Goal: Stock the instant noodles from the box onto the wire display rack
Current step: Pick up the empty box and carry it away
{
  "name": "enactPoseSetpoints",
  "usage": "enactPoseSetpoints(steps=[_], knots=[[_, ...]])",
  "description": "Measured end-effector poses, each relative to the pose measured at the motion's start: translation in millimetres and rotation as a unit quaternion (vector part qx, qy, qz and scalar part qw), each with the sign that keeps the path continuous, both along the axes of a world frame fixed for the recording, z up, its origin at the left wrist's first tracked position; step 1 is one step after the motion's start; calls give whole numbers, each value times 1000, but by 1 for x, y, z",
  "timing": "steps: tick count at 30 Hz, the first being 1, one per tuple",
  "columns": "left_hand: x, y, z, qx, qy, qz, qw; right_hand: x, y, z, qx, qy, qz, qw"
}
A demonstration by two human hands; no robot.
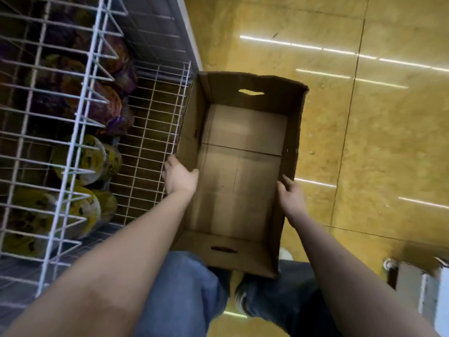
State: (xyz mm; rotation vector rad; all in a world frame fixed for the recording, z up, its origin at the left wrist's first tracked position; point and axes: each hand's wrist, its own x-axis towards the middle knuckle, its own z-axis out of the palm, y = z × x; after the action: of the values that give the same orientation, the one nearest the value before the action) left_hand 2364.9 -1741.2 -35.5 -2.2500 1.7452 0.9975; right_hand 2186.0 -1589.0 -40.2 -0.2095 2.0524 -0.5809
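An open brown cardboard box (240,166) with nothing inside it sits between my hands, above my legs, beside the white wire display rack (80,113). My left hand (179,176) grips the box's left wall, thumb over the rim. My right hand (290,194) grips the right wall the same way. On the rack's shelves lie instant noodle bowls: yellow ones (87,159) lower down and purple-brown ones (107,103) further up.
A low wire basket front (150,142) of the rack touches the box's left side. Glossy yellow floor tiles (364,117) spread to the right. A grey and white object with a small wheel (413,285) stands at the lower right. My jeans and shoes show below the box.
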Motion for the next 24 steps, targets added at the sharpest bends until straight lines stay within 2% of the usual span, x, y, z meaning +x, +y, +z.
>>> enactPoseSetpoints(steps=[4, 8, 18, 24], knots=[[-21, 4, 71, -22, -2, -20, 1000, -17, 11, 68, -18, -4, -28, 999], [-53, 10, 169, -30, -2, -56, 998, -42, 22, 164, -34, 12, -34, 999], [-175, 63, 422, -74, 14, -214, 974, -124, 103, 394, -40, 122, -78, 989], [-268, 112, 513, -97, 55, -299, 948, -173, 181, 479, -67, 196, -151, 966]])
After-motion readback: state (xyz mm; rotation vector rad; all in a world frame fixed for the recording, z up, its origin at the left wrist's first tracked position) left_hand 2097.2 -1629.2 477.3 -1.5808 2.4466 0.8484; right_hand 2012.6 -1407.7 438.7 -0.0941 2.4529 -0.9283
